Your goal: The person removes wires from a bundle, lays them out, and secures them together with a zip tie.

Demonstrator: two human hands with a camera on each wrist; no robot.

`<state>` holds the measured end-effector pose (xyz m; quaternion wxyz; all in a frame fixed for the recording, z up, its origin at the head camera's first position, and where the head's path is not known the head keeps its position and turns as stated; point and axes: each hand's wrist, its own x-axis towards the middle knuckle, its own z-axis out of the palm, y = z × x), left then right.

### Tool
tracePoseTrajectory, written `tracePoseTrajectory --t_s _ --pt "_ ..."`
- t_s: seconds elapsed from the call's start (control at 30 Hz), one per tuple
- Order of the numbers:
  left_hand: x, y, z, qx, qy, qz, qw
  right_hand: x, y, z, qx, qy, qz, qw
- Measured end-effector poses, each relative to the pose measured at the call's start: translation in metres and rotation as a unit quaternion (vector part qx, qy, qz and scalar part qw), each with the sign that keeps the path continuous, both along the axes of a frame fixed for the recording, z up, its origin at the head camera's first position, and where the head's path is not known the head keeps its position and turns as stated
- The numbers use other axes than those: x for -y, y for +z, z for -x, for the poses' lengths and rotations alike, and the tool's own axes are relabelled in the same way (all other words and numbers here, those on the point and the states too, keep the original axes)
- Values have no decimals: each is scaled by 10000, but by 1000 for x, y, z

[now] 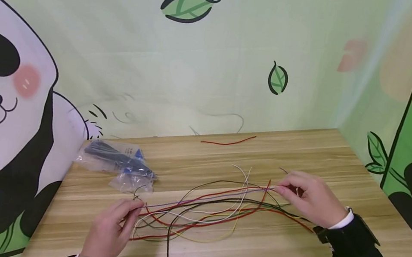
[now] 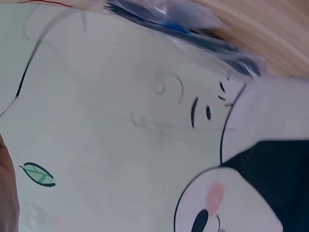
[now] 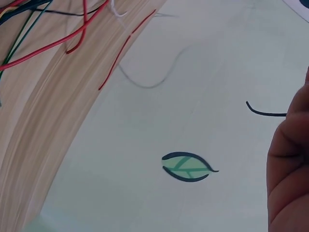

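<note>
A thin purple wire point(image 1: 160, 204) runs fairly straight between the two hands, just above the table. My left hand point(image 1: 109, 229) pinches its left end between thumb and fingers. At the other end, my right hand point(image 1: 314, 198) pinches the wire between thumb and forefinger. A short dark wire end point(image 3: 266, 114) pokes out past the right fingers in the right wrist view. Below and around the purple wire lies a loose bundle of red, black, white, yellow and green wires point(image 1: 220, 199). In the left wrist view, a dark wire end point(image 2: 25, 76) shows beside the left hand point(image 2: 7, 188).
A clear plastic bag point(image 1: 119, 161) with dark and blue contents lies at the table's back left. One short red wire point(image 1: 227, 144) rests near the back edge. Behind the wooden table point(image 1: 304, 150) hangs a printed panda cloth point(image 1: 230, 92).
</note>
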<state>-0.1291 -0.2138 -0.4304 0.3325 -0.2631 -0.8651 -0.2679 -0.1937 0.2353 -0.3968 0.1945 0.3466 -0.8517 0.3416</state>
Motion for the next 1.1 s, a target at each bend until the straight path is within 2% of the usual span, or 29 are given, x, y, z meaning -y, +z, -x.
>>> tracePoseTrajectory --t_s 0.17,0.37,0.6,0.73,0.93,1.1 --pt "14 2 -2 4 243 517 9984 -11 -6 2 -1 -339 -134 9993" --pt "25 3 -4 88 506 839 9952 -20 -10 3 68 -542 -161 9984" --pt "33 -2 -1 8 837 1136 9900 -29 -16 8 43 -864 -276 9959" --pt "38 -8 3 -206 923 1446 9850 -34 -22 12 106 -970 -368 9945" --pt "45 -14 9 21 1068 1822 9774 -38 -29 16 422 -1180 -459 9911" --pt "52 -14 11 199 1249 1820 9751 -47 -38 20 565 -1554 -536 9848"
